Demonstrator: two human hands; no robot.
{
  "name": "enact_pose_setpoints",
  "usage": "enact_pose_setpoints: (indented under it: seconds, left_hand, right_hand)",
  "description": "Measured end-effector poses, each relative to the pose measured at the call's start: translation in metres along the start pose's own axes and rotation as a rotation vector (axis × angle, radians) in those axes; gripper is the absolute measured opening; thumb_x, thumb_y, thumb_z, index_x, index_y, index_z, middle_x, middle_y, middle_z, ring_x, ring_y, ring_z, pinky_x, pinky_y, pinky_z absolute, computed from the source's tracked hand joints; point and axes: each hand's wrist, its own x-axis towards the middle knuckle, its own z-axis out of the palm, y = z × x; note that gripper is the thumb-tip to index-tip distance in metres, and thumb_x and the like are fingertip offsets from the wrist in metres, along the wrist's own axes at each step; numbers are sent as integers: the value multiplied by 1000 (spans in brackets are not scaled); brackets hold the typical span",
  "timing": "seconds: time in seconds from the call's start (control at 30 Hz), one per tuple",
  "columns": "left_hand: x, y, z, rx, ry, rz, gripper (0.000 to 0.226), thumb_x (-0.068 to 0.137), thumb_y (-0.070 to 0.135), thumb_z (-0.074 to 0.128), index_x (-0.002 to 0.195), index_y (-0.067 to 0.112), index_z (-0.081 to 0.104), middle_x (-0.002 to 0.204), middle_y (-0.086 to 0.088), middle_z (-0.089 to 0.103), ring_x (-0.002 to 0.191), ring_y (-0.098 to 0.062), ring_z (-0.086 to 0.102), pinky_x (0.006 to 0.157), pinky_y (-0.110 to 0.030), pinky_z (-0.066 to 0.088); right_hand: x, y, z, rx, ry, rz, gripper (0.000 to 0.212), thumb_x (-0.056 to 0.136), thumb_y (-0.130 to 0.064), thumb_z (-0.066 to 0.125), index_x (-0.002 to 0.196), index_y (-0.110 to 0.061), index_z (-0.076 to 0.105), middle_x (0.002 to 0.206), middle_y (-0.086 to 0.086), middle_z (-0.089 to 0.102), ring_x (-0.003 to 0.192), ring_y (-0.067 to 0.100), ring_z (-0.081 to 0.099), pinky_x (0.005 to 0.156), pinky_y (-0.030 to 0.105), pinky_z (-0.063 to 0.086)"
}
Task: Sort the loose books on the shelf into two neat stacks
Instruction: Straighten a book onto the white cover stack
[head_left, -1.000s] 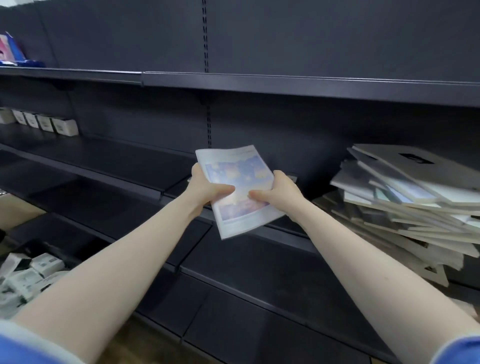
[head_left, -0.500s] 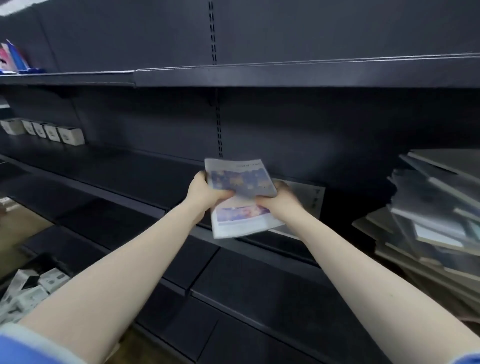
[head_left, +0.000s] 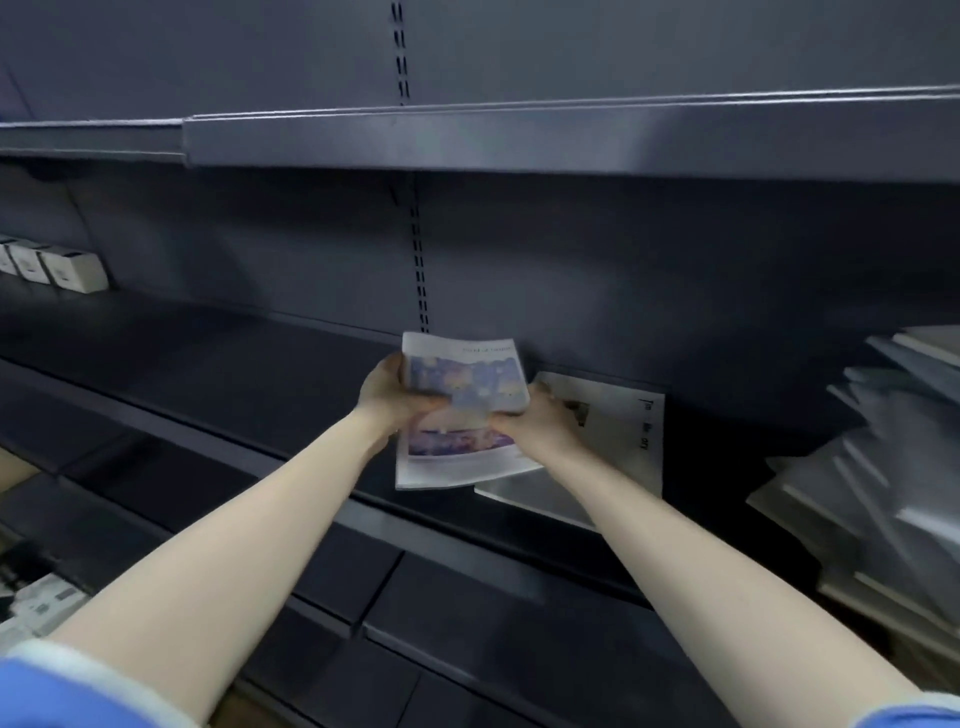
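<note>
Both my hands hold a thin book with a blue and purple picture cover (head_left: 462, 374) over the dark middle shelf (head_left: 218, 364). My left hand (head_left: 387, 392) grips its left edge, thumb on the cover. My right hand (head_left: 535, 423) grips its right side, thumb on top. Just to the right, partly under my right hand, a white book with black lettering (head_left: 618, 431) lies flat on the shelf. A loose, slanting pile of grey and white books (head_left: 883, 467) fills the shelf at far right, blurred.
An upper shelf edge (head_left: 519, 140) overhangs the working space. Small white boxes (head_left: 67, 270) stand at the far left of the shelf. Lower dark shelves (head_left: 467, 623) jut out below my arms, with white packets (head_left: 36, 608) at the bottom left.
My hands have carried the picture book forward and down toward the shelf, beside the flat white book. The view has shifted left, pushing the loose pile to the right edge.
</note>
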Motion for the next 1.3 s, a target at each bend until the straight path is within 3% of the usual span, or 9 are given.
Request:
enact_pose_setpoints:
  seconds: [0.17, 0.33, 0.53, 0.77, 0.9, 0.97, 1.17, 1.3]
  left_hand:
    - [32, -19, -1, 33, -69, 56, 51, 65, 11, 81, 111, 14, 60, 105, -1, 67, 97, -18, 64, 83, -30, 51]
    - [63, -35, 3, 126, -101, 73, 47, 67, 14, 81, 109, 18, 60, 100, 6, 61, 92, -15, 60, 78, -25, 46]
    - [98, -48, 6, 257, -146, 104, 48, 70, 22, 79, 113, 19, 60, 102, 3, 62, 96, -20, 61, 79, -27, 46]
    - [124, -58, 7, 282, -192, 121, 48, 77, 22, 76, 120, 13, 59, 113, -5, 64, 105, -24, 60, 83, -28, 47]
    - [135, -68, 8, 294, -208, 132, 40, 84, 17, 66, 122, 11, 57, 116, -9, 64, 103, -27, 61, 74, -27, 45]
    - [139, -72, 7, 312, -214, 143, 40, 86, 16, 64, 125, 11, 57, 118, -11, 64, 104, -28, 61, 75, -26, 45]
    - [144, -74, 7, 265, -239, 140, 47, 86, 22, 66, 131, 15, 56, 124, -10, 62, 112, -28, 58, 92, -35, 49]
    - [145, -74, 8, 285, -233, 129, 43, 85, 21, 66, 127, 15, 59, 120, -13, 64, 110, -29, 60, 91, -38, 50]
  right_hand:
    - [25, 0, 24, -19, -3, 81, 44, 83, -34, 67, 118, -11, 57, 111, 3, 66, 95, 21, 64, 75, 29, 50]
    - [45, 0, 40, -107, 4, 139, 45, 87, -32, 65, 120, -3, 53, 116, 12, 62, 104, 27, 61, 67, 23, 38]
    - [72, 4, 62, -129, 16, 223, 53, 84, -38, 67, 121, -3, 52, 118, 14, 61, 109, 31, 59, 76, 30, 45]
    - [94, -1, 74, -206, 28, 242, 41, 85, -39, 64, 110, -6, 65, 110, 12, 68, 100, 28, 64, 75, 30, 51]
    - [95, -7, 78, -221, 22, 282, 35, 89, -38, 60, 93, -4, 62, 96, 12, 66, 94, 29, 64, 50, 25, 35]
    - [94, -11, 80, -254, 41, 297, 31, 89, -39, 59, 87, -8, 58, 92, 11, 64, 94, 28, 64, 44, 24, 28]
    - [97, -16, 84, -300, 62, 331, 46, 88, -46, 61, 104, -4, 64, 106, 12, 67, 99, 28, 64, 46, 25, 31]
    - [99, -12, 84, -270, 51, 331, 50, 86, -48, 63, 107, -3, 64, 107, 12, 67, 99, 27, 64, 65, 26, 40]
